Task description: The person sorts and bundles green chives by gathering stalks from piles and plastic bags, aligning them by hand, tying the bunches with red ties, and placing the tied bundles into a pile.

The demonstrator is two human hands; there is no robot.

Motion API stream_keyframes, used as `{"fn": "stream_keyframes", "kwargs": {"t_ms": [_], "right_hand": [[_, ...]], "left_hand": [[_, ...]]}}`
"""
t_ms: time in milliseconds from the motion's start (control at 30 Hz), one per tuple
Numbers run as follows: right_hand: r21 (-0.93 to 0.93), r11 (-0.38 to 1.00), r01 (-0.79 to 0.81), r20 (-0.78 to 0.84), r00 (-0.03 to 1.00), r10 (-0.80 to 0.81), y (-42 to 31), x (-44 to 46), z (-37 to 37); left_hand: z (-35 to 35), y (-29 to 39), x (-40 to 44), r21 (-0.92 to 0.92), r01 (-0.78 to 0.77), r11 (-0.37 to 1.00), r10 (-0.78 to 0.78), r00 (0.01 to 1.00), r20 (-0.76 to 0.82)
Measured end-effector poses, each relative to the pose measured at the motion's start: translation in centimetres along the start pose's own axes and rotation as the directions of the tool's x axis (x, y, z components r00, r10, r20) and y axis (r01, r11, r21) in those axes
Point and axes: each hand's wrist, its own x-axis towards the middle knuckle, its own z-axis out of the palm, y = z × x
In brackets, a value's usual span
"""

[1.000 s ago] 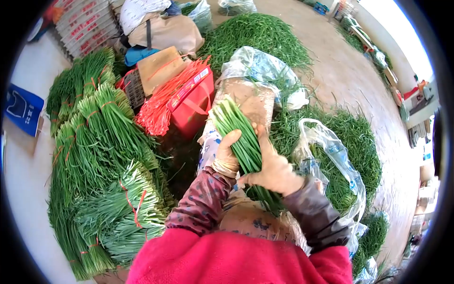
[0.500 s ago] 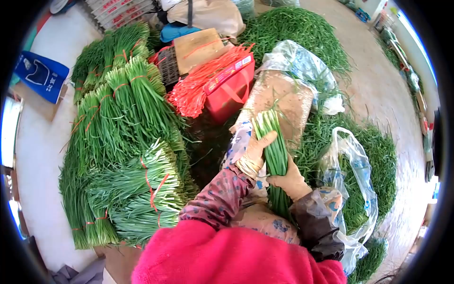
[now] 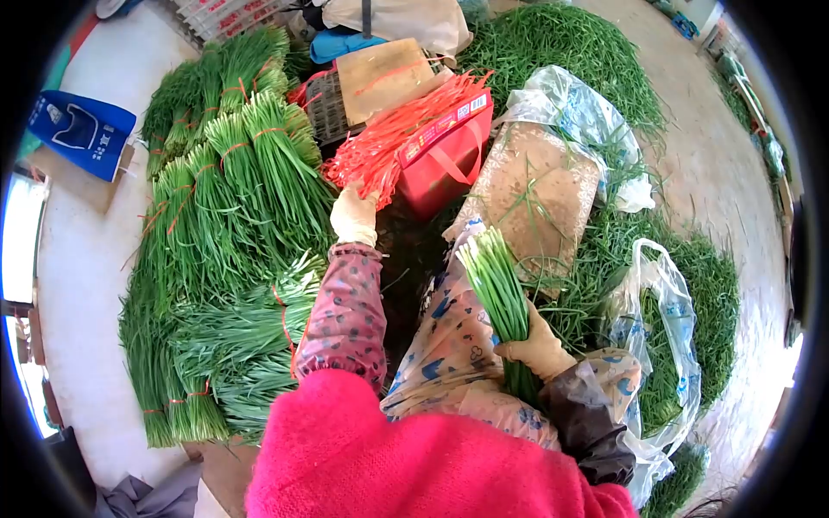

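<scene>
My gloved right hand (image 3: 537,347) is wrapped round a bunch of garlic chives (image 3: 499,293), pale cut ends upward and green leaves hanging down over my lap. My gloved left hand (image 3: 355,217) is at the loose ends of the red ties (image 3: 380,151), its fingers closing round some strands; the fingertips are partly hidden. These ties lie in a heap against a red bag (image 3: 445,168). To the left, bundles of chives (image 3: 233,186) bound with red ties are stacked.
A dirty board (image 3: 527,203) lies ahead of my knees, with clear plastic (image 3: 570,112) at its far end. Loose greens (image 3: 561,60) are heaped behind and to the right. A plastic bag (image 3: 682,319) lies at right, a blue bag (image 3: 82,134) at far left.
My left hand has let go of the chive bunch and moved left and forward to the red ties. The right hand still holds the bunch. The view has shifted slightly.
</scene>
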Motion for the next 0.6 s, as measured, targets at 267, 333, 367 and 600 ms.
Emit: {"fn": "stream_keyframes", "kwargs": {"t_ms": [267, 333, 367, 600], "right_hand": [[-0.193, 0.981, 0.027, -0.111, 0.993, -0.050, 1.4, 1.0, -0.5], [-0.339, 0.941, -0.010, -0.144, 0.989, -0.042, -0.8, 2.0, -1.3], [-0.349, 0.937, 0.017, -0.154, 0.985, -0.076, -0.5, 3.5, -2.0], [-0.281, 0.921, -0.269, -0.257, 0.946, 0.198, 0.7, 14.1, -6.6]], "left_hand": [[0.5, -3.2, -0.2, -0.342, -0.077, 0.937, 0.049, 0.995, -0.091], [-1.4, -2.8, -1.0, -0.428, -0.054, 0.902, 0.045, 0.999, -0.030], [0.3, -5.6, 0.4, -0.395, -0.145, 0.907, 0.115, 0.989, -0.097], [-7.3, -0.5, -4.2, -0.036, -0.394, 0.918, 0.387, 0.914, -0.123]]}}
